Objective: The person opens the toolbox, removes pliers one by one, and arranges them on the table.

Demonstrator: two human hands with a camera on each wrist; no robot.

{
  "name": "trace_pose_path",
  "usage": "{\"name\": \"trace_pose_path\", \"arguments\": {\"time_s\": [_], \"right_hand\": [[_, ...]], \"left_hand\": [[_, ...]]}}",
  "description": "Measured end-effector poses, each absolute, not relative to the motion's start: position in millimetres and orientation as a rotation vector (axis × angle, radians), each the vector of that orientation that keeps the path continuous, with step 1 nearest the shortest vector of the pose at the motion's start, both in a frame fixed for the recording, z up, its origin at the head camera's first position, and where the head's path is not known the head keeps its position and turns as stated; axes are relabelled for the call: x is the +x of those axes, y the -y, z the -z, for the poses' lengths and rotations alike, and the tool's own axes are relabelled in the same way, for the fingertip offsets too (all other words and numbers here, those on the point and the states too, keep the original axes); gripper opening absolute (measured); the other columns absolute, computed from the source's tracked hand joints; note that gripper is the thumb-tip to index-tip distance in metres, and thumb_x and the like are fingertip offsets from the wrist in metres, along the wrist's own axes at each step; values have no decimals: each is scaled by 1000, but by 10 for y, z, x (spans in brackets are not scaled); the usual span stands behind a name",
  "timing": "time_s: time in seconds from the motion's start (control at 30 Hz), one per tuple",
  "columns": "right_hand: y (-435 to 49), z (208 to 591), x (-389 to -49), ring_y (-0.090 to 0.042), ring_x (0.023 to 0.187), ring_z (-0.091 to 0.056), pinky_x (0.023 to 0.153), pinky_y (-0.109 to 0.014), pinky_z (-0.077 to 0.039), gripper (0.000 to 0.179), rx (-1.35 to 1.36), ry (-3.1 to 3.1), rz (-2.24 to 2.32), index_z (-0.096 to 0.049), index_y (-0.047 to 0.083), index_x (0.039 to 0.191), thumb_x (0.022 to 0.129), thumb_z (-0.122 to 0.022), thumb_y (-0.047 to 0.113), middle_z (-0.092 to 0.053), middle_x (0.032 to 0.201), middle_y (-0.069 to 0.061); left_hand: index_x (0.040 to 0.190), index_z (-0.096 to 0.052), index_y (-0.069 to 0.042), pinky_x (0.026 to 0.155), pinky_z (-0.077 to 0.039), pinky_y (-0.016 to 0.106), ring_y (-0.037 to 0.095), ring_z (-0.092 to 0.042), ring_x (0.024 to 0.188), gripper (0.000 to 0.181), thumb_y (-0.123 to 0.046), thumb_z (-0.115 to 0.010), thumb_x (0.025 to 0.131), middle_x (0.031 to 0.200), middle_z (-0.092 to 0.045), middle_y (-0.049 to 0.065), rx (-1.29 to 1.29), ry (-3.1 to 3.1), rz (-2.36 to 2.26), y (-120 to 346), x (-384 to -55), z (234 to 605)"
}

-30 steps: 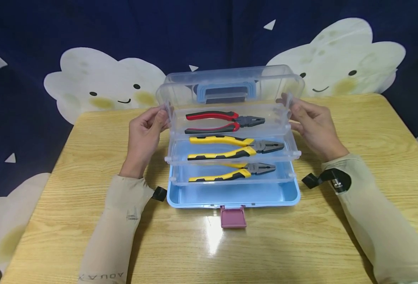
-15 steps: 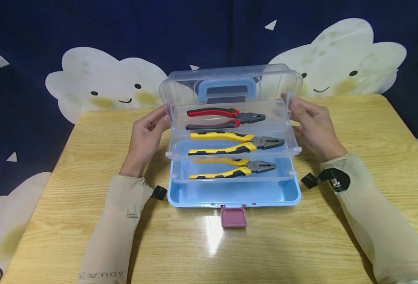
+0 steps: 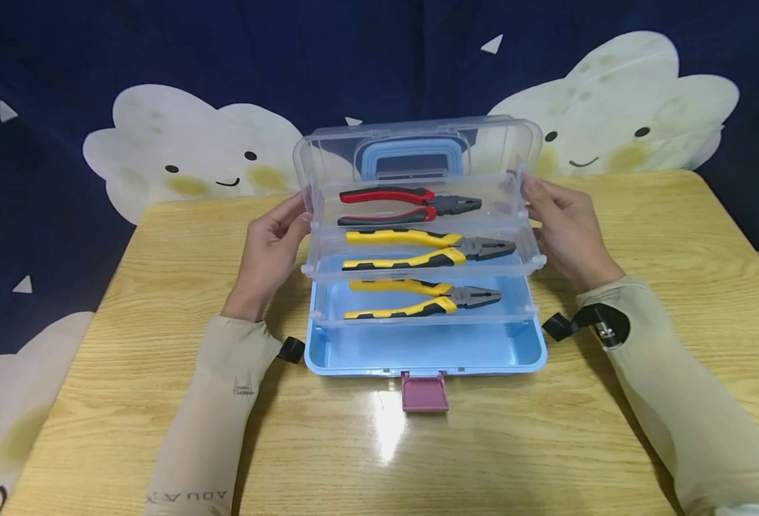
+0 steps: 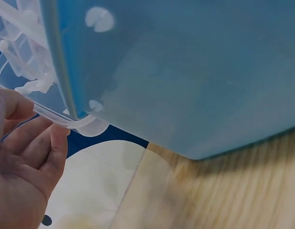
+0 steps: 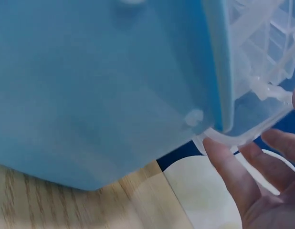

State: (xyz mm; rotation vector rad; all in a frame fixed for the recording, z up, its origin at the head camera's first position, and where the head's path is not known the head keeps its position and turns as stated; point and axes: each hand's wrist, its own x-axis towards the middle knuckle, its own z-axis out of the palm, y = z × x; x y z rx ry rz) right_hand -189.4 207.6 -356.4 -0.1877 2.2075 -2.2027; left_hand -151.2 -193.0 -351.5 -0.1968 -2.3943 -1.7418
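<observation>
At the open box's [image 3: 353,370] ends, gripping lid [image 3: 327,143] with fingers [image 4: 57,145] of left hand [image 3: 272,240] and right hand [image 3: 566,226]; with pliers [image 3: 482,249] already in trays [image 3: 329,251], lid not closed.

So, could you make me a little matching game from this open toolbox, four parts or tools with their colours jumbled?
Things:
1. latch
2. lid
3. pliers farthest from the person
4. box base

Colours:
A. mostly see-through
B. red, black and grey
C. light blue
D. purplish pink

Right pairs: 1-D, 2-A, 3-B, 4-C
</observation>
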Motion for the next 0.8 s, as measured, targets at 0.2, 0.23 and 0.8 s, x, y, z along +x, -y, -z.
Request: {"name": "trace_pose_path", "arguments": {"time_s": [0.2, 0.23, 0.8], "right_hand": [[-2030, 3577, -1925, -3, 101, -74, 74, -22, -64, 57, -121, -2314, 2155, -68, 9, 136, 100, -60, 53, -65, 146, -7], [-2025, 3578, -1926, -2, 100, -74, 75, -21, -64, 58, -114, -2356, 2123, -68, 9, 136, 101, -58, 53, -66, 144, -7], [-1973, 3564, -1922, -2, 99, -70, 75, -17, -61, 72, 38, -2624, 1791, -68, 9, 135, 101, -40, 66, -66, 141, -19]], "left_hand": [[149, -56, -22, 110, -54, 35, 20, -66, 130, 43, -12, -51, 108, 147, -64, 7, -178, 2436, 1712, 1921, -1521, 3517], [150, -55, -21, 110, -55, 34, 21, -66, 130, 44, -10, -52, 107, 147, -63, 8, -184, 2438, 1723, 1919, -1521, 3516], [162, -31, -33, 114, -51, 33, 26, -58, 141, 79, 5, -60, 99, 158, -53, 10, -264, 2467, 1811, 1917, -1524, 3538]]}}
